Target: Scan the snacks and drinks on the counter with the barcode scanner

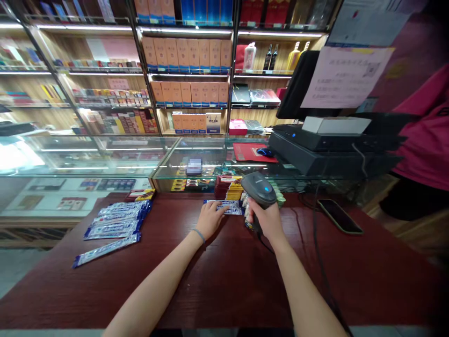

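Note:
My right hand (268, 219) is wrapped around the handle of a black barcode scanner (258, 188) with a blue light on its head. The scanner is raised over the dark red counter, its cable trailing below. My left hand (209, 220) lies with fingers stretched over blue-and-white wrapped packets (234, 210), touching them. Just behind them stands a stack of red-and-yellow packs (228, 188). More small packs are partly hidden behind the scanner. To the left, several long blue-and-white sachets (117, 217) are spread in an overlapping pile, with a single sachet (105, 250) in front.
A glass display case (189, 145) borders the counter (210, 290) at the back. On the right are a phone (339, 216), loose cables, and a cash register (326, 150) with a monitor. A person in a pink top (426, 135) stands at far right. Stocked shelves line the wall.

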A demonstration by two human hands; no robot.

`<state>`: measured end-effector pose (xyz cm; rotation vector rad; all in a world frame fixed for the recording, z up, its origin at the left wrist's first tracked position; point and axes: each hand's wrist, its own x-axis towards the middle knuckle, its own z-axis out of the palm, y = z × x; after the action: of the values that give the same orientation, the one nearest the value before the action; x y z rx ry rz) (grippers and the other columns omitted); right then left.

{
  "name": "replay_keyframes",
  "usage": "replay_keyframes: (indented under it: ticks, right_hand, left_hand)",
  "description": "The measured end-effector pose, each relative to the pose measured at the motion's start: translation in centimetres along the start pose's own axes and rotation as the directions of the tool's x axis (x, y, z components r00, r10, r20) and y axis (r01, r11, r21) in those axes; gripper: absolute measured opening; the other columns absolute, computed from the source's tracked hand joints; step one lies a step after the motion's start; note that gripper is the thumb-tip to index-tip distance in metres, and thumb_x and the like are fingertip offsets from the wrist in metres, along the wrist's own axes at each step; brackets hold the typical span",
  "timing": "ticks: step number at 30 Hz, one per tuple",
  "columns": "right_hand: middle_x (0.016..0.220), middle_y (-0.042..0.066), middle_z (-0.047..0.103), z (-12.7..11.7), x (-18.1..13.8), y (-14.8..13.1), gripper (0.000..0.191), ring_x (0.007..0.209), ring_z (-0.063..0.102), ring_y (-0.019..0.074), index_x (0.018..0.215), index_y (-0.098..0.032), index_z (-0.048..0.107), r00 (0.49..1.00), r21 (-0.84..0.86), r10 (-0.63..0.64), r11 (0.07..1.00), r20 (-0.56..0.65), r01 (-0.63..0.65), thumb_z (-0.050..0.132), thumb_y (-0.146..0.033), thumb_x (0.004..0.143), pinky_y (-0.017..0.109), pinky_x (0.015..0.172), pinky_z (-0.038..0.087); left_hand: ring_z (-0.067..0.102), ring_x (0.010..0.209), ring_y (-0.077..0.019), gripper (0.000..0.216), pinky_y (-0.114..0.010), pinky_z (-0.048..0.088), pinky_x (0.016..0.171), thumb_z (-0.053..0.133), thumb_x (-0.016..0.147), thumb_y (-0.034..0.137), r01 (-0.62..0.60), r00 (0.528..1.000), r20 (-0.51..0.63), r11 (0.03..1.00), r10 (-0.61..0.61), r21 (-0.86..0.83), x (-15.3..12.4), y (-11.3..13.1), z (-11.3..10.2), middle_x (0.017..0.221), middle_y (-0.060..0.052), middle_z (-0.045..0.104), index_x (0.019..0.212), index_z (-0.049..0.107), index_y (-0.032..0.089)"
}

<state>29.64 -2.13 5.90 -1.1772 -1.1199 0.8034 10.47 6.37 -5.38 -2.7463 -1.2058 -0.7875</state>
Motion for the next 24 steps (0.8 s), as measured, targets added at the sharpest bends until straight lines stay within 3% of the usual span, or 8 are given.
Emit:
replay_keyframes:
  ticks: [4, 8, 12, 18, 24]
  right_hand:
    - [0.051, -0.005, 0.057, 1.0, -0.3, 0.3, 0.032, 0.038, 0.054, 0.0131, 0.076, -0.022, 0.056, 0.998, -0.039, -0.04, 0.998, 0.047, 0.042, 0.072, -0.049, 0.083, 0.025, 0.043, 0.046]
    - [0.05, -0.006, 0.056, 2.5, -1.1, 0.3, 0.031, 0.037, 0.054, 0.0139, 0.077, -0.024, 0.053, 0.996, -0.104, -0.039, 0.993, 0.075, 0.047, 0.07, -0.05, 0.083, 0.026, 0.042, 0.046]
    - [0.054, -0.004, 0.059, 4.5, -2.5, 1.0, 0.031, 0.039, 0.054, 0.0139, 0.081, -0.024, 0.054, 0.99, -0.113, -0.024, 0.993, 0.138, 0.04, 0.071, -0.05, 0.081, 0.027, 0.042, 0.047]
    - [0.063, -0.008, 0.06, 7.2, -4.7, 1.8, 0.038, 0.039, 0.052, 0.0122, 0.105, -0.026, 0.052, 0.959, -0.09, -0.034, 0.994, 0.28, 0.062, 0.073, -0.038, 0.076, 0.025, 0.041, 0.045]
    - [0.066, -0.007, 0.064, 9.1, -6.1, 2.3, 0.045, 0.047, 0.058, 0.0153, 0.115, -0.025, 0.053, 0.91, -0.209, 0.004, 0.974, 0.415, 0.09, 0.07, -0.038, 0.075, 0.026, 0.05, 0.047]
  left_hand:
    - [0.05, 0.127, -0.0302, 0.043, -0.049, 0.043, 0.106, 0.064, 0.095, 0.028, -0.02, 0.998, -0.058, 1.0, 0.021, 0.014, -0.6, -0.7, -1.3, 0.14, -0.01, 0.06, 0.138, 0.062, 0.031]
    - [0.049, 0.13, -0.0315, 0.046, -0.052, 0.04, 0.111, 0.067, 0.093, 0.028, -0.014, 0.998, -0.053, 0.997, 0.018, 0.079, -3.1, -3.1, -4.2, 0.143, -0.011, 0.058, 0.139, 0.061, 0.031]
    - [0.048, 0.132, -0.0317, 0.05, -0.053, 0.037, 0.113, 0.067, 0.092, 0.023, 0.081, 0.996, -0.057, 0.987, -0.073, 0.141, -7.5, -6.0, -7.8, 0.144, -0.009, 0.057, 0.14, 0.059, 0.032]
    - [0.049, 0.13, -0.0314, 0.045, -0.051, 0.04, 0.111, 0.063, 0.094, 0.021, 0.254, 0.966, -0.102, 0.949, -0.239, 0.185, -14.5, -9.4, -13.4, 0.14, -0.011, 0.059, 0.138, 0.062, 0.03]
    - [0.052, 0.125, -0.0315, 0.035, -0.05, 0.043, 0.106, 0.061, 0.096, 0.026, 0.405, 0.914, -0.153, 0.874, -0.377, 0.267, -21.0, -11.8, -17.2, 0.136, -0.011, 0.06, 0.131, 0.065, 0.028]
